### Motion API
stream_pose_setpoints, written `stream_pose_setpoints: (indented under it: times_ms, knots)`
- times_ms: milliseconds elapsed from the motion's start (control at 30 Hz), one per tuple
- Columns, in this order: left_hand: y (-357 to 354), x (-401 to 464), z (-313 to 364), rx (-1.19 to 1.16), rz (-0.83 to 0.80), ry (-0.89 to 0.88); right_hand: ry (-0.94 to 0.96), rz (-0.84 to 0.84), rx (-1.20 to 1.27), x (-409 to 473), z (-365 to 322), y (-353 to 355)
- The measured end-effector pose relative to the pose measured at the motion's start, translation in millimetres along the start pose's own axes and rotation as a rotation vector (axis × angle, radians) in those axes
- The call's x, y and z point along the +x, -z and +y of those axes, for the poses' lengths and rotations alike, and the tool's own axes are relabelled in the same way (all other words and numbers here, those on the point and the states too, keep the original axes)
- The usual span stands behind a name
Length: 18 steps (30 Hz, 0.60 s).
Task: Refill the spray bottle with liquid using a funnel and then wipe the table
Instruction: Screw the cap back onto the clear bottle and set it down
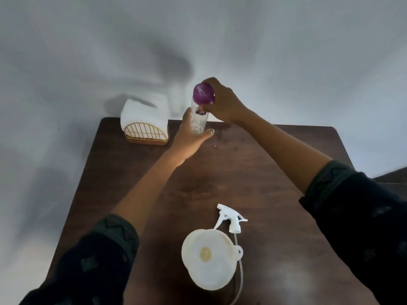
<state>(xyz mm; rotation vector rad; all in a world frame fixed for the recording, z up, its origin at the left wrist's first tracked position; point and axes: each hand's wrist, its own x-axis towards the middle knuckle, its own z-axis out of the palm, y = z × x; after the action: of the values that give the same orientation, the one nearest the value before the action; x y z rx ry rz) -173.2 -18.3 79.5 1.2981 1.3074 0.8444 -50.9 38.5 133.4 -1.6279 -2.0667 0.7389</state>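
Note:
A clear bottle (199,119) with a purple cap (202,93) stands at the far edge of the brown table (253,172). My left hand (190,135) grips the bottle's body from the near side. My right hand (222,102) holds the purple cap from the right. Near the front, a white funnel (209,254) sits in the mouth of the spray bottle, which is hidden below it. The white trigger sprayer head (231,219) with its dip tube (240,274) lies on the table beside the funnel.
A gold wire holder with white napkins (144,124) stands at the table's back left corner. A grey wall rises behind the table. A dark piece of furniture (392,176) shows at the right edge.

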Motion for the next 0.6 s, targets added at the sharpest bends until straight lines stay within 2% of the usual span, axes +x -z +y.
stream_pose_setpoints:
  times_ms: [467, 600]
  knots:
    - [-2, 41, -26, 0.015, -0.007, 0.098, -0.036, 0.035, 0.050, 41, 18, -28]
    - [-3, 42, -25, 0.030, 0.002, 0.079, -0.042, 0.030, 0.054, 41, 20, -27]
